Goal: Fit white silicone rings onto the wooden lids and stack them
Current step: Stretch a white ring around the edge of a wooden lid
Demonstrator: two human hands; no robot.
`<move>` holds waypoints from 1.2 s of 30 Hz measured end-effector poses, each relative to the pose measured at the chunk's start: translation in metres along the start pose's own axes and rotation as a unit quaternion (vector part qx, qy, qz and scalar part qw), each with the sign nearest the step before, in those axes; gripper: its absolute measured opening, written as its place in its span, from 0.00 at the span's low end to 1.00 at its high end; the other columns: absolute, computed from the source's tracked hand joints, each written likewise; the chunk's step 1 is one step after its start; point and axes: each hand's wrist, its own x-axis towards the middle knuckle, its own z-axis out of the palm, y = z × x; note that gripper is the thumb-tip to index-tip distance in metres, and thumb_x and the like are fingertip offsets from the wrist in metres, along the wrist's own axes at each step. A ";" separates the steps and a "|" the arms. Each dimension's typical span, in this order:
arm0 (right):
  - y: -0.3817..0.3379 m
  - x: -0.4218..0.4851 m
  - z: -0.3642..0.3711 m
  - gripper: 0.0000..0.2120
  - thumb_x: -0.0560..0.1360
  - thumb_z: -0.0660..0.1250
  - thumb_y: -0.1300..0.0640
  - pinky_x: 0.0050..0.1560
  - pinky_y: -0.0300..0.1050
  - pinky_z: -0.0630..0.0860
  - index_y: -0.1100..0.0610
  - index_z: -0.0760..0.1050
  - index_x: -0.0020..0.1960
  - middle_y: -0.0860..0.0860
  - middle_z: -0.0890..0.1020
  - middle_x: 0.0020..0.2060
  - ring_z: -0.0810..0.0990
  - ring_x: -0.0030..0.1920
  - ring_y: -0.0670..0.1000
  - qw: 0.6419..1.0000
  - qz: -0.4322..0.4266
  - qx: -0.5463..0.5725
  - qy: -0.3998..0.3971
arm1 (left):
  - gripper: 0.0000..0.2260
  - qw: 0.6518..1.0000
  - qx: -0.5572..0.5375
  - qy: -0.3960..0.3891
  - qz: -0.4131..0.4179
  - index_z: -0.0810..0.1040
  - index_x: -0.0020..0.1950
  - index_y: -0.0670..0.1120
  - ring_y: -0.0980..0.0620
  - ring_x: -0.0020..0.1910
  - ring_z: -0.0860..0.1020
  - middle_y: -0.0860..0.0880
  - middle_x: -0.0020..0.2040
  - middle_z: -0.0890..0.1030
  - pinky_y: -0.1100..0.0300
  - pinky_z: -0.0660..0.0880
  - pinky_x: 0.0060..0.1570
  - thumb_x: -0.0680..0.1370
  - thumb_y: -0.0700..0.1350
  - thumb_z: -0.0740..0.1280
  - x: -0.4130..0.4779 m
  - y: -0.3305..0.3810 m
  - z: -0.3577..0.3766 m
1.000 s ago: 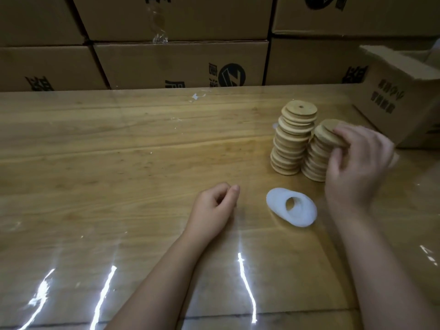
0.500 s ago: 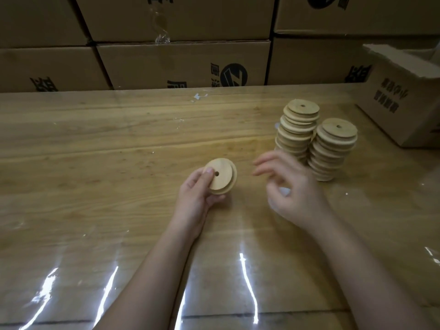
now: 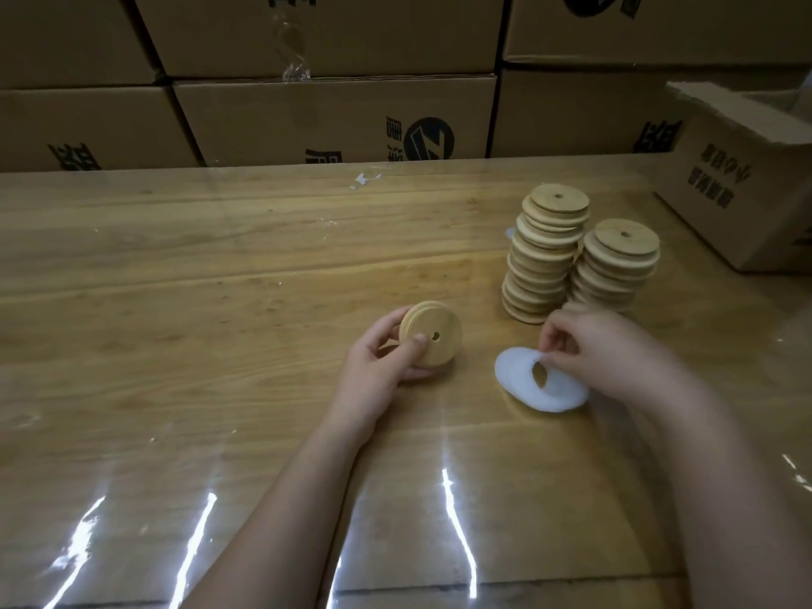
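Wooden lid (image 3: 433,334), small hole in its face, tilted up on edge, gripped between thumb and fingers of the left hand (image 3: 378,371), front-left of the two lid stacks (image 3: 545,257). White silicone rings (image 3: 523,380) lie on the table (image 3: 219,279) just in front of the stacks; right hand (image 3: 602,345) pinches their inner edge. Open carton (image 3: 742,178) right of the stacks; stacked cartons (image 3: 334,116) behind.

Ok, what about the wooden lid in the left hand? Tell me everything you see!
The wooden lid is a round, pale wood disc with a small hole near its middle and a stepped rim that looks bare. It stands tilted up on edge, its flat face toward the camera, low over the table. The left hand holds it, thumb on the face, fingers behind.
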 end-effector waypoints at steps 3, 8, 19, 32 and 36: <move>-0.002 -0.001 -0.002 0.07 0.72 0.71 0.56 0.44 0.43 0.73 0.47 0.75 0.39 0.43 0.76 0.41 0.75 0.42 0.43 0.998 -0.009 0.061 0.006 | 0.13 1.000 0.004 -0.005 0.004 0.79 0.56 0.50 0.54 0.44 0.80 0.42 0.51 0.76 0.61 0.79 0.39 0.76 0.35 0.66 0.000 -0.001 -0.001; -0.011 -0.006 -0.004 0.06 0.72 0.70 0.57 0.36 0.44 0.69 0.48 0.75 0.39 0.52 0.76 0.33 0.71 0.32 0.45 0.967 -0.014 0.238 0.091 | 0.16 0.999 0.037 -0.001 0.030 0.76 0.60 0.51 0.57 0.40 0.80 0.49 0.46 0.78 0.64 0.78 0.36 0.75 0.36 0.68 0.002 -0.005 -0.002; -0.065 0.011 0.048 0.13 0.69 0.74 0.62 0.41 0.43 0.74 0.45 0.74 0.42 0.42 0.78 0.34 0.75 0.37 0.43 0.865 -0.074 0.468 0.164 | 0.12 0.985 0.148 -0.011 0.091 0.80 0.50 0.61 0.47 0.47 0.81 0.56 0.49 0.83 0.45 0.78 0.50 0.70 0.47 0.71 0.000 -0.005 -0.002; -0.065 0.016 0.053 0.09 0.70 0.73 0.61 0.35 0.32 0.69 0.50 0.74 0.39 0.43 0.76 0.32 0.72 0.34 0.40 0.887 -0.068 0.416 0.188 | 0.06 0.994 0.074 0.000 0.083 0.84 0.45 0.57 0.58 0.42 0.81 0.55 0.44 0.84 0.65 0.77 0.38 0.76 0.48 0.68 0.000 -0.003 0.000; -0.064 0.014 0.054 0.07 0.70 0.73 0.61 0.39 0.34 0.71 0.53 0.75 0.39 0.44 0.78 0.33 0.75 0.36 0.41 0.886 -0.077 0.419 0.185 | 0.12 0.987 0.114 0.013 0.115 0.81 0.47 0.57 0.59 0.40 0.81 0.57 0.42 0.84 0.64 0.78 0.38 0.77 0.39 0.67 0.000 -0.009 -0.001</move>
